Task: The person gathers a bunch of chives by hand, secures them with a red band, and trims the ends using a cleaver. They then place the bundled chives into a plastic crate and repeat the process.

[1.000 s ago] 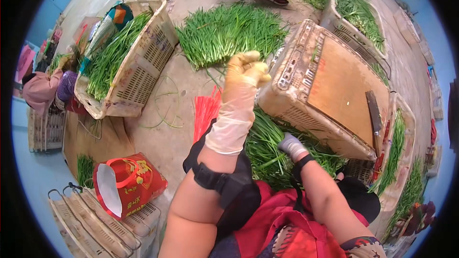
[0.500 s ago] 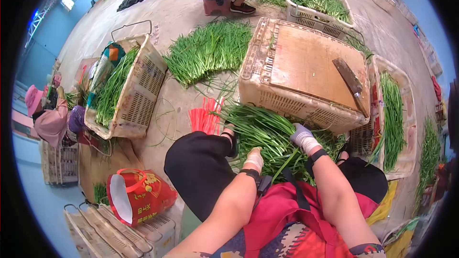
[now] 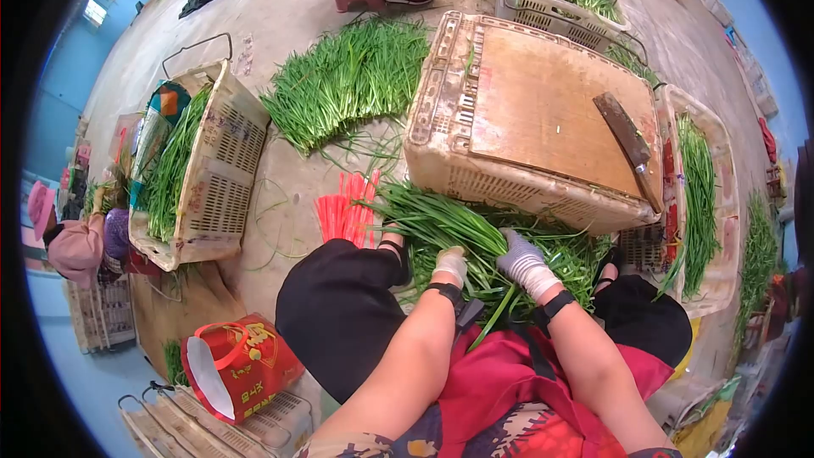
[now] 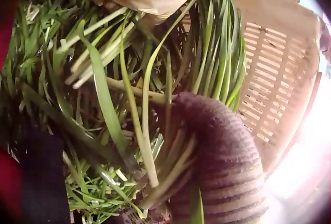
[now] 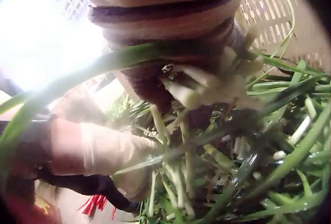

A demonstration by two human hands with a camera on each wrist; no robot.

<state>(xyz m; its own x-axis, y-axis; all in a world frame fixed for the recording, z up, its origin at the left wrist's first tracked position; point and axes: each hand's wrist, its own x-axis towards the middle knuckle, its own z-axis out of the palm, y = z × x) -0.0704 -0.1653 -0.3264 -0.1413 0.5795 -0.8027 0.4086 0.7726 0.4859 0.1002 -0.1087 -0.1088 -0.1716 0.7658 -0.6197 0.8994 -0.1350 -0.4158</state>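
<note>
My right hand (image 3: 520, 259), in a striped knit glove, grips a bunch of garlic chives (image 3: 441, 219) whose leaves fan out to the left. Pale stem ends (image 5: 183, 92) poke out of that fist in the right wrist view. Close beside it, my left hand (image 3: 451, 265) wears a thin pale glove, its fingers partly hidden. Under this glove in the left wrist view, several white stalks (image 4: 95, 61) stick out from its grasp. Both hands are low over a loose heap of chives (image 3: 572, 259) between the knees.
An upturned crate (image 3: 509, 195) with a board (image 3: 543, 110) and a knife (image 3: 623, 136) on top stands just ahead. Red strips (image 3: 343, 212) lie left of the chives. More chives (image 3: 352, 76) spread on the floor beyond. Filled crates (image 3: 225, 170) flank both sides; a red bag (image 3: 246, 365) sits lower left.
My left hand has come down from a raised position to the chives beside my right hand. The right hand has lifted a bunch and drawn closer to the left. The head view has shifted.
</note>
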